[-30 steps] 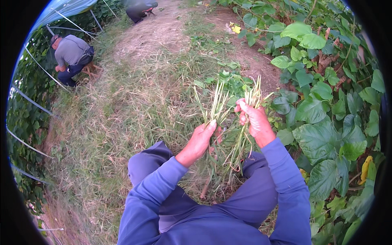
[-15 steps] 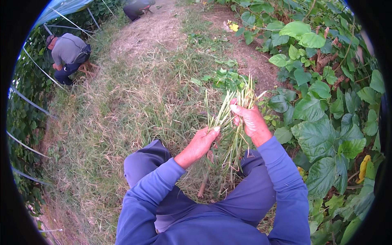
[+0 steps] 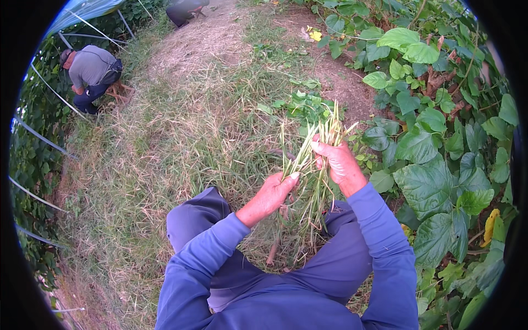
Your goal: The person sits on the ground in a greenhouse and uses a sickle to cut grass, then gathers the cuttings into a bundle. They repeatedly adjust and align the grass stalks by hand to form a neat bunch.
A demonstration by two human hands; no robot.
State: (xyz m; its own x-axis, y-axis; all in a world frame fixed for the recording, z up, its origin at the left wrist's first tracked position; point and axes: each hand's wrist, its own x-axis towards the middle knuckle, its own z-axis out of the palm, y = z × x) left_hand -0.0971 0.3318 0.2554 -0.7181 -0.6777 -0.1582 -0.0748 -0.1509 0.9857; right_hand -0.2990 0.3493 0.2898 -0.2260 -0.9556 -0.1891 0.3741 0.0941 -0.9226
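A loose bundle of long, thin, pale green grass stalks hangs in front of me, between my knees. My right hand is wrapped round its upper part, thumb across the front, with the yellowish ends sticking up above the fist. Lower and to the left, my left hand pinches several stalks at the bundle's left side, thumb and fingers pressed together. The fingertips of both hands are partly hidden by the stalks.
Dry and green grass covers the ground. Leafy vines crowd close on my right. Cut leaves lie just beyond my hands. At the far left a person sits bent on a low wooden stool; another person is farther off.
My left hand has shifted very slightly to the right and up, and the stalks beside it have moved a little. My right hand keeps its hold almost unmoved.
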